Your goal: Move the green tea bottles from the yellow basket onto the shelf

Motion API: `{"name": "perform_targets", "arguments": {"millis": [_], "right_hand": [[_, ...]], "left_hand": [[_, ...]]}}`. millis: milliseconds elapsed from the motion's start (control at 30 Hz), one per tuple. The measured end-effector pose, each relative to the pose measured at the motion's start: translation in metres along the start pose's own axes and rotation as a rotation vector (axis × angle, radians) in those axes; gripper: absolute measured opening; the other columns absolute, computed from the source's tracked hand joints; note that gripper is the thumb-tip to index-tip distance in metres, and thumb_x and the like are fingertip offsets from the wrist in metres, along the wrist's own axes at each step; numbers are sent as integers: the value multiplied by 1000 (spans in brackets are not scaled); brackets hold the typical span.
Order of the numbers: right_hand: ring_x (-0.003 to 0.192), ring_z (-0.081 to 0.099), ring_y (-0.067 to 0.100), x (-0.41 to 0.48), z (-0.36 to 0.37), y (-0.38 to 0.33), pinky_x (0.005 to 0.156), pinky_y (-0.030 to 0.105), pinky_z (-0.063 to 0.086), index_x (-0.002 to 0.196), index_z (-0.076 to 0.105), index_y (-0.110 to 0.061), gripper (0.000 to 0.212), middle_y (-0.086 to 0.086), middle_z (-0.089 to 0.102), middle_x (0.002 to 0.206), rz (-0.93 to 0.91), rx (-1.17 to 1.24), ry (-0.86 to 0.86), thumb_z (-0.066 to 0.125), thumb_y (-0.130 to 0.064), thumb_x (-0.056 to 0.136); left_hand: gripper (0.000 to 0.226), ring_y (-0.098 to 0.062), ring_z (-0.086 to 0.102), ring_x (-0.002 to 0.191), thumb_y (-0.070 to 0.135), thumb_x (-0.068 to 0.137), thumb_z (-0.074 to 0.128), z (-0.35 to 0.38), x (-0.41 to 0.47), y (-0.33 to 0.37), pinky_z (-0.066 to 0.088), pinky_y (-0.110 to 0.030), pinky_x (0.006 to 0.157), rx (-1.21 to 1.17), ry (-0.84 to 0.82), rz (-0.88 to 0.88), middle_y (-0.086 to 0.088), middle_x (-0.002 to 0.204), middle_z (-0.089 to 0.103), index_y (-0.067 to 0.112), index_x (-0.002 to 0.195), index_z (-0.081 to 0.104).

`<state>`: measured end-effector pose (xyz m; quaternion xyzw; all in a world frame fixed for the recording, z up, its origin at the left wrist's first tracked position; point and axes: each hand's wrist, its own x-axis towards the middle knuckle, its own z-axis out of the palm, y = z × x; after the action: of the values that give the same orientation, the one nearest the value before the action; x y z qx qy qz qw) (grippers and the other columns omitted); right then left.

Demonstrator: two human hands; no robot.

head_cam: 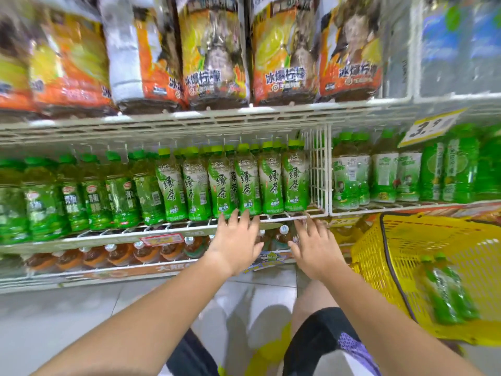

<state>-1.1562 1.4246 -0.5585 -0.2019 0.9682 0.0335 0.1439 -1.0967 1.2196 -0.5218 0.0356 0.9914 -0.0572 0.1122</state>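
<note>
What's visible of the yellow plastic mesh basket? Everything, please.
The yellow plastic basket sits at the right, below the wire shelf, its open top facing the camera. Its walls are perforated lattice, with a thin dark band along the rim. Two green tea bottles lie inside, blurred. Neither the left hand nor the right hand touches it.
</note>
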Motion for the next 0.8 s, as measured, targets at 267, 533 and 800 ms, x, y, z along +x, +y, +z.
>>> {"name": "perform_targets", "arguments": {"millis": [267, 533, 800], "right_hand": [[150, 9, 32, -71, -82, -1, 118, 53, 18, 157, 5, -17, 71, 12, 10, 164, -1, 56, -45, 21, -56, 100], [150, 9, 33, -155, -165, 11, 118, 52, 16, 157, 4, -18, 72, 11, 5, 164, -30, 80, -51, 24, -55, 99], [150, 8, 35, -237, -239, 40, 117, 55, 14, 157, 8, -15, 72, 15, 7, 164, 39, 111, 24, 26, -55, 99]], "left_hand": [[72, -37, 16, 152, 55, 101, 33, -94, -55, 7, 14, -63, 118, 43, 18, -60, -18, 163, 24, 13, 158, 23], [73, -37, 18, 152, 55, 102, 30, -193, -117, 39, 17, -62, 118, 41, -25, -25, -18, 163, 24, 11, 159, 18], [76, -37, 14, 153, 57, 101, 30, -282, -159, 76, 15, -63, 119, 25, -3, 59, -17, 166, 16, 14, 161, 13]]}}
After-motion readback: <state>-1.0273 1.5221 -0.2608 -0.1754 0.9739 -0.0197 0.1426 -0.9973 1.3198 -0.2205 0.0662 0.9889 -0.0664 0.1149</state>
